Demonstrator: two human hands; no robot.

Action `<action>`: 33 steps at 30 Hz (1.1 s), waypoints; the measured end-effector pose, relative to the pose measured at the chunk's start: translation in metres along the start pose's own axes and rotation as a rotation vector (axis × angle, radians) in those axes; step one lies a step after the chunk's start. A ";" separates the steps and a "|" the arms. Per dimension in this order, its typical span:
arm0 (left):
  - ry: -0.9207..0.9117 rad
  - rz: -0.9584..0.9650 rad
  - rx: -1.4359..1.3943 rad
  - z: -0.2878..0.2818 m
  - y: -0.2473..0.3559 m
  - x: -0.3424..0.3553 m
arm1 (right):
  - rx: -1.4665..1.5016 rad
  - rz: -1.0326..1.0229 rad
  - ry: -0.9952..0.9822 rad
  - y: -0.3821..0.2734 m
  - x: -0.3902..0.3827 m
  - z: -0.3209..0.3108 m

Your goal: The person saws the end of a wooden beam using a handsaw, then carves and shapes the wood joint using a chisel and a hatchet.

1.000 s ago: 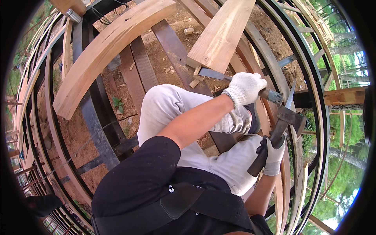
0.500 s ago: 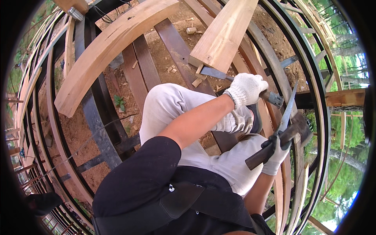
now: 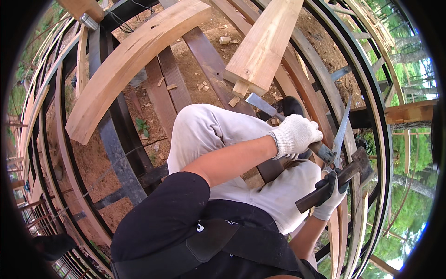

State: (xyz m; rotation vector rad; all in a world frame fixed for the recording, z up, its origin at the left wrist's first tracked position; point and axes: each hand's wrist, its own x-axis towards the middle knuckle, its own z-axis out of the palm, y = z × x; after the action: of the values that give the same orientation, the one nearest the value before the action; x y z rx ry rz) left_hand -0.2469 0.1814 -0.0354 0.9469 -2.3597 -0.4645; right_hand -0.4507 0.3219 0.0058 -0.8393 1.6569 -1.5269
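Observation:
My left hand in a white glove is closed around a chisel, whose blade points up-left, just below the tenon on a pale timber beam. My right hand in a grey-and-black glove is closed on the dark handle of an axe-like hammer, held above my right knee. A long saw blade sticks up beside that hand and behind the chisel's butt; whether the hand grips it too I cannot tell.
A curved timber lies across the frame at upper left. Brown slats and dark steel members cross over soil scattered with offcuts. Curved rails run along both sides, with trees beyond at the right.
My left hand and chisel have moved down and right, away from the beam's end, and the chisel blade has tilted. My right hand and hammer have shifted right, with more saw blade showing.

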 end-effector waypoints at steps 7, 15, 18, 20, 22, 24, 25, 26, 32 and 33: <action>-0.105 0.035 0.055 0.004 0.001 -0.008 | -0.012 0.093 0.007 0.012 -0.026 -0.025; -0.074 0.013 0.081 -0.006 -0.013 -0.006 | 0.036 0.195 -0.066 0.049 -0.041 -0.019; -0.063 -0.010 0.077 -0.004 -0.022 -0.004 | 0.039 0.217 -0.110 0.049 -0.042 -0.018; -0.045 -0.012 0.083 -0.001 -0.024 -0.002 | 0.036 0.232 -0.121 0.046 -0.042 -0.017; -0.075 -0.007 0.059 0.001 -0.024 0.000 | 0.032 0.207 -0.095 0.042 -0.041 -0.013; -0.057 0.006 0.052 0.002 -0.024 0.001 | 0.034 0.202 -0.084 0.038 -0.041 -0.008; -0.035 0.019 0.042 0.002 -0.024 0.001 | 0.032 0.195 -0.074 0.036 -0.040 -0.007; -0.038 0.017 0.042 0.001 -0.024 0.002 | 0.026 0.195 -0.088 0.034 -0.040 -0.007; 0.016 -0.024 0.014 0.001 -0.023 0.013 | 0.186 0.114 -0.027 0.026 -0.032 0.012; 0.027 -0.019 0.007 0.001 -0.022 0.013 | 0.182 0.113 -0.028 0.025 -0.029 0.010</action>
State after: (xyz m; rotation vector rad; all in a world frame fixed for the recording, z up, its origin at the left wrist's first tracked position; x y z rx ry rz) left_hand -0.2438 0.1571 -0.0419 0.9733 -2.3320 -0.4479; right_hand -0.4270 0.3433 -0.0177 -0.6558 1.4933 -1.5530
